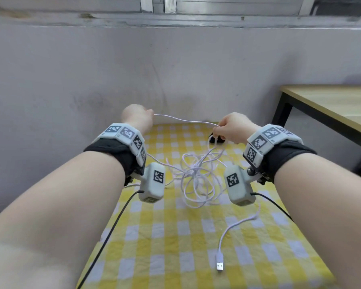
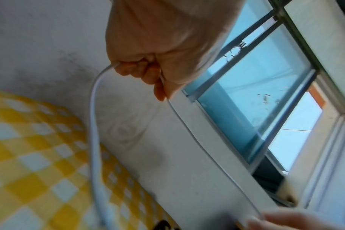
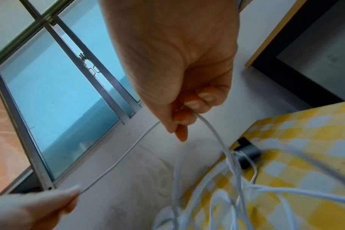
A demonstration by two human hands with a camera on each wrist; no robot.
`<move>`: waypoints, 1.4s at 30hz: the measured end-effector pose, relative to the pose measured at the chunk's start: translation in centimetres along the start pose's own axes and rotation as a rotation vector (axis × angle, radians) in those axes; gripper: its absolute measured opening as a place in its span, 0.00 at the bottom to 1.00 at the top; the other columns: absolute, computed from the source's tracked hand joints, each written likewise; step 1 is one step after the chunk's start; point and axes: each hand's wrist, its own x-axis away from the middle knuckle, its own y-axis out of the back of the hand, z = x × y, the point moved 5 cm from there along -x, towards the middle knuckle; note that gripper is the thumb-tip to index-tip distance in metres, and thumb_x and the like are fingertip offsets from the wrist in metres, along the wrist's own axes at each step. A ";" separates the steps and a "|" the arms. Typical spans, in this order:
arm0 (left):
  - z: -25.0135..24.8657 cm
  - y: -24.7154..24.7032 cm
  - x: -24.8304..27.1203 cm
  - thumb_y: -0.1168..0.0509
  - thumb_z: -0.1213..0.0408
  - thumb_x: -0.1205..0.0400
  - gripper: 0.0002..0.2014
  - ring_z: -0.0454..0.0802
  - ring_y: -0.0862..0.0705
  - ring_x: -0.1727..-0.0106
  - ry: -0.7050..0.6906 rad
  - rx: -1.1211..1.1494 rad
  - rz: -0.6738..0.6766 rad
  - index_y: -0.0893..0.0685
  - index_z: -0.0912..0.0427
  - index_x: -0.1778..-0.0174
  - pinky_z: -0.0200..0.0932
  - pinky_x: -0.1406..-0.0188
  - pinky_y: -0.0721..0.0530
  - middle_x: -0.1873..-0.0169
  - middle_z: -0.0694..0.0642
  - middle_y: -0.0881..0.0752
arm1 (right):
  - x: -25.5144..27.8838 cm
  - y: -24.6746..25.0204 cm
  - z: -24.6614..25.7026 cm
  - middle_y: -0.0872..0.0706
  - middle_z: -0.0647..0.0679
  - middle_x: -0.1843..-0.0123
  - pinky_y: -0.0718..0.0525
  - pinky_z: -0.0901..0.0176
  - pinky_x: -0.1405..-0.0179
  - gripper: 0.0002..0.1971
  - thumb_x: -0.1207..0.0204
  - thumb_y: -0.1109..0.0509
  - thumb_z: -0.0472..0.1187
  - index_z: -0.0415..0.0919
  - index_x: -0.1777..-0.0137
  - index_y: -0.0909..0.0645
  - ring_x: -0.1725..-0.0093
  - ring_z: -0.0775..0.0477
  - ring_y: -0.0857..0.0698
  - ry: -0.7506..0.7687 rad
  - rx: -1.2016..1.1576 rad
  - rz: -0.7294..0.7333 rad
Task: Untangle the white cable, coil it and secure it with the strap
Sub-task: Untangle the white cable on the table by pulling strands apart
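A thin white cable [image 1: 196, 174] lies in a loose tangle on the yellow checked cloth [image 1: 175, 236], with its USB plug [image 1: 219, 264] near the front. Both hands are raised above the far end of the cloth. My left hand [image 1: 142, 116] pinches the cable [image 2: 95, 124], and a taut stretch runs across to my right hand [image 1: 227, 128]. My right hand [image 3: 187, 112] grips the cable [image 3: 223, 143], and strands hang from it down into the tangle. A dark strap [image 3: 246, 153] lies on the cloth just beyond my right hand; in the head view that hand mostly hides the strap [image 1: 212, 140].
A grey wall [image 1: 175, 69] rises right behind the cloth, with a window [image 2: 256, 93] above it. A wooden table with black legs [image 1: 329, 109] stands to the right. Black wrist-camera leads [image 1: 113, 226] trail over the cloth's left and right sides.
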 end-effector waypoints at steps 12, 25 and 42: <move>-6.2 -3.7 3.9 0.39 0.64 0.16 0.18 0.52 0.18 0.36 -0.336 0.287 0.385 0.22 0.59 0.29 0.36 0.38 0.26 0.37 0.58 0.16 | 0.3 -0.9 3.0 0.18 0.49 0.69 0.25 0.65 0.70 0.14 0.20 0.36 0.48 0.44 0.58 0.11 0.69 0.51 0.21 0.096 -0.038 0.011; 1.6 -0.7 0.1 0.46 0.60 0.15 0.19 0.65 0.17 0.42 -0.051 -0.282 0.010 0.14 0.69 0.46 0.49 0.47 0.22 0.46 0.68 0.14 | 0.0 -1.0 0.7 0.10 0.40 0.50 0.15 0.55 0.47 0.08 0.26 0.33 0.39 0.41 0.53 0.13 0.48 0.38 0.13 -0.020 0.033 -0.036; -6.6 -4.6 4.0 0.39 0.56 0.16 0.13 0.53 0.18 0.56 -0.381 -0.008 0.297 0.11 0.58 0.51 0.37 0.62 0.30 0.61 0.56 0.15 | -0.1 -2.0 3.0 0.12 0.48 0.66 0.15 0.58 0.57 0.12 0.28 0.31 0.44 0.47 0.73 0.20 0.67 0.50 0.16 0.115 -0.007 0.007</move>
